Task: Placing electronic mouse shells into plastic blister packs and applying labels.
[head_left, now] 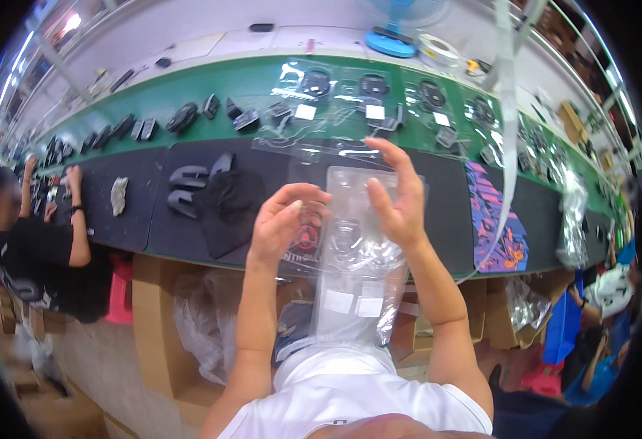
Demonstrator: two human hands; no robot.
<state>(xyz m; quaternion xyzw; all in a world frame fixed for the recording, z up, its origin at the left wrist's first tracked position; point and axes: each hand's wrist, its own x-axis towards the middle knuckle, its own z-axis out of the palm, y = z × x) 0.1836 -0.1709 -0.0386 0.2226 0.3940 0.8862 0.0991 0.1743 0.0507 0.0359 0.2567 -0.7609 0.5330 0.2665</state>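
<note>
My left hand (286, 219) and my right hand (398, 197) hold up a clear plastic blister tray (357, 227) inside a transparent bag (354, 307) that hangs down toward my chest. My left hand grips the tray's left edge, fingers curled. My right hand is on its right edge with fingers stretched upward. Behind the tray lies a black mat (160, 219) with dark moulded parts (189, 189) and a black cloth (229, 205).
A green conveyor belt (262, 84) carries several bagged black parts (368, 91). A colourful printed card (498, 227) lies at the right. A person in black (35, 249) works at the left. Cardboard boxes (160, 322) and plastic bags stand below the bench. A blue fan (394, 29) stands behind.
</note>
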